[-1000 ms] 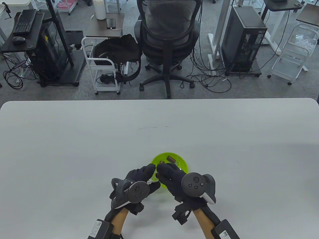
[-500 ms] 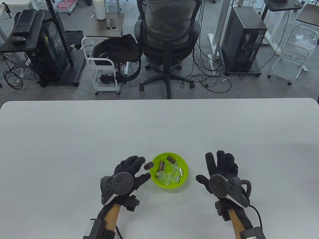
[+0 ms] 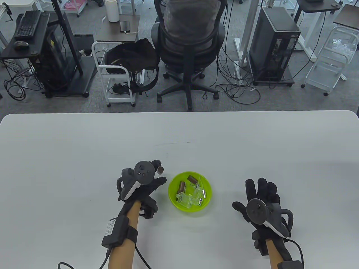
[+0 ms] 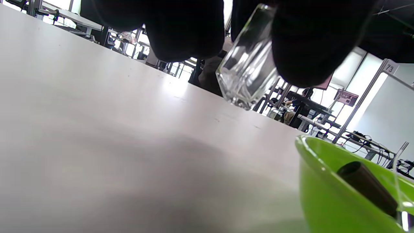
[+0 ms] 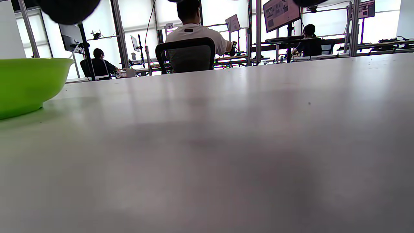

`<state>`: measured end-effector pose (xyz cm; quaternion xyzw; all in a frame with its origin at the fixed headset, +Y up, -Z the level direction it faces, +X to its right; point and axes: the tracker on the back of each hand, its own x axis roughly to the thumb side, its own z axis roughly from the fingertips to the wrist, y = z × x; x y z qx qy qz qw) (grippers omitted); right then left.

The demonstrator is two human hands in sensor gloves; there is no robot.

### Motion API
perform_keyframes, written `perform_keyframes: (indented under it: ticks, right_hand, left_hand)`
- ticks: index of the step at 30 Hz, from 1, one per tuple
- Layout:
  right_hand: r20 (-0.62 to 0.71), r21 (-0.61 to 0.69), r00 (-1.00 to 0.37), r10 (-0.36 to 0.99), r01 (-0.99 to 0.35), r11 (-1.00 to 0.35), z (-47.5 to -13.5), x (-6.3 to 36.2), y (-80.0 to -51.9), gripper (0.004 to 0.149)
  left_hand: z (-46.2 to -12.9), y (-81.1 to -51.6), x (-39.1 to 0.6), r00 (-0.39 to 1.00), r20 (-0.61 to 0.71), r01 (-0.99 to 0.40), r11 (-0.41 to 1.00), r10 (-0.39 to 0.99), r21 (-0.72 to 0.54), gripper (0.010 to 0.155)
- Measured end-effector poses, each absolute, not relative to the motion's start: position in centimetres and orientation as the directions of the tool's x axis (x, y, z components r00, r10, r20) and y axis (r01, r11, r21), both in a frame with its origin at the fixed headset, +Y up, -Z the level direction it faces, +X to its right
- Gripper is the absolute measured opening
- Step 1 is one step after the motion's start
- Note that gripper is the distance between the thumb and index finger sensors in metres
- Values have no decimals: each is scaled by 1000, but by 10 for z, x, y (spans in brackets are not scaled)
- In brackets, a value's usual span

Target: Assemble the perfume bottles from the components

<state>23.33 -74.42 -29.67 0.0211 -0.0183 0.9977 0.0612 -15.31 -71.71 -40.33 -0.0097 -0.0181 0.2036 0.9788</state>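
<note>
While left hand (image 3: 143, 182) grips bottle (image 4: 247, 74), right hand (image 3: 260, 196) flat, loose on white table (image 3: 84, 157).

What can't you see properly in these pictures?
- Table view: the glass bottle is hidden under the left hand; only its brown cap shows.
- Table view: parts in the green bowl are too small to count.
- Right wrist view: the right hand is nearly cut off at the top.
</note>
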Motion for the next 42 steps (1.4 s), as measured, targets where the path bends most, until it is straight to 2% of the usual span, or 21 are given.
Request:
perform_keyframes:
  ticks: [9,14,21,26,30,37,42]
  right_hand:
    - [51,-25,-993,111,-112,-993,-297,231,-744,91]
    - [48,-13,-993,111,-112,-994,-296,231,-744,91]
    - [50,-7,-993,108,-108,-994,-296,230,-745,91]
    - [46,3,-992,115,-115,-993,-297,230,-745,91]
    - [45,7,-992,114,-114,-993,-297,230,-745,91]
    - [45,11,-992,114,-114,-993,-298,230,-745,91]
    - [45,1,-992,119,-119,-993,-297,232,-743,91]
  left_hand:
    - [-430,-738,-163,895,-94,-446,885,436,-134,72]
    - [-435,-745,-164,893,-101,-449,868,438,-212,71]
    - [-438,-753,-162,906,-102,-423,870,410,-256,71]
    - [-438,-754,-165,892,-108,-452,850,440,-271,73]
    - [-438,-753,-168,889,-112,-455,838,443,-302,81]
    - [-429,-745,-175,894,-105,-446,840,436,-310,86]
    - [-406,-716,-183,926,-45,-372,889,374,-267,89]
